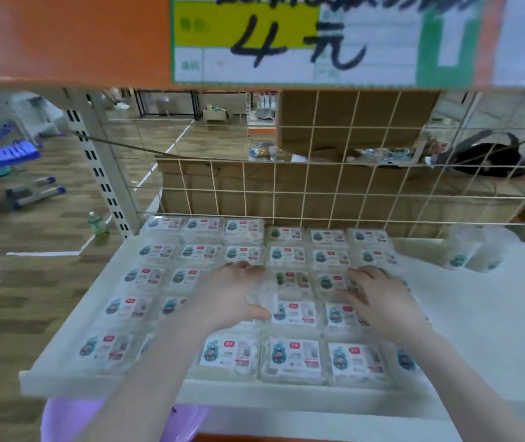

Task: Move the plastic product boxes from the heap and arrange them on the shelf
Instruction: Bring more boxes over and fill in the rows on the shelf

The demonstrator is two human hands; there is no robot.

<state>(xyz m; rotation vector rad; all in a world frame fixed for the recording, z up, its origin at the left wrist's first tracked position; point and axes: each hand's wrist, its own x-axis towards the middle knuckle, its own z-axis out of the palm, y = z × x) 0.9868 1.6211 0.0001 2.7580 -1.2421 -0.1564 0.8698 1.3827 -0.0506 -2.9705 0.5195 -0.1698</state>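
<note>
Clear plastic shows under both hands. The left hand point(237, 293) curls its fingers and thumb round the left edge of a see-through box point(266, 293) that sits slightly raised in the third row from the back, thumb on the near side and fingertips over the far side. The right hand point(379, 298) lies on the boxes further right in that row, fingers spread and nearly straight, pressing on their lids; I cannot tell whether it grips anything.

All around the hands, the other boxes point(293, 357) lie flat in rows on the white shelf point(484, 330), labels up, their long sides running left to right and the label text facing the person. The held box lies roughly the same way, though blur makes its exact tilt hard to judge. Rows reach from the front lip of the shelf below the wrists to the wire grid point(318, 193) at the back.

Right of the right hand the shelf is bare white, and well beyond it, near the back corner, more clear packs point(468, 250) stand on edge. Behind the grid are brown cartons point(286, 193) and a dark bag point(484, 154). Above the hands hangs an orange board with a price sign point(293, 39) reading 4 元. Far left of the left hand are a wood-pattern floor point(25, 282), a green bottle point(98, 225) standing by the upright post, and a blue-handled cart point(9, 161). Beneath the forearms a purple tub point(73, 419) shows below the shelf edge.
</note>
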